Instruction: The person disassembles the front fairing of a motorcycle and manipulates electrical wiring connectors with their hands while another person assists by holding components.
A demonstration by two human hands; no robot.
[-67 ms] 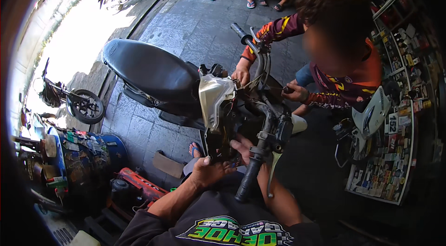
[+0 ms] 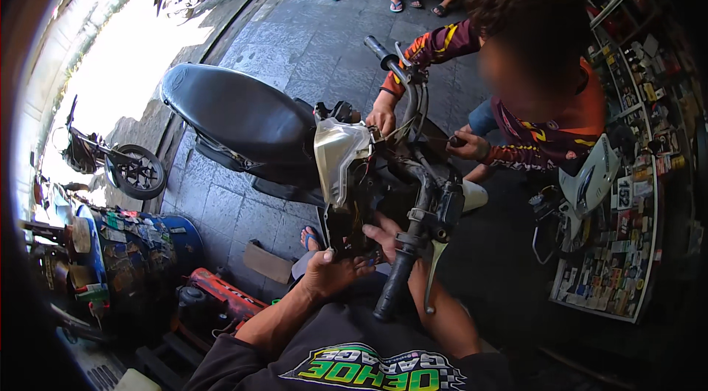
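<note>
A partly stripped motorbike stands in front of me, its long black seat (image 2: 236, 107) pointing to the far left. A pale headlight unit (image 2: 339, 158) sits near its handlebar (image 2: 394, 284), with a dark front panel (image 2: 339, 232) below it. My left hand (image 2: 328, 273) is closed at that panel's lower end, thumb up, fingers reaching right underneath. My right hand (image 2: 383, 234) is beside the panel, behind the near grip, its visible fingers stretched out; the handlebar hides part of it. Across the bike, a co-worker's one hand (image 2: 382, 118) touches beside the headlight, the other (image 2: 468, 146) holds a small dark object.
The brake lever (image 2: 435, 280) juts near my right forearm. A red machine (image 2: 221, 291) and a blue drum (image 2: 177, 243) stand at left, a flat brown board (image 2: 267, 262) on the floor. Shelves of small parts (image 2: 601, 273) line the right. Two seated people are at the back.
</note>
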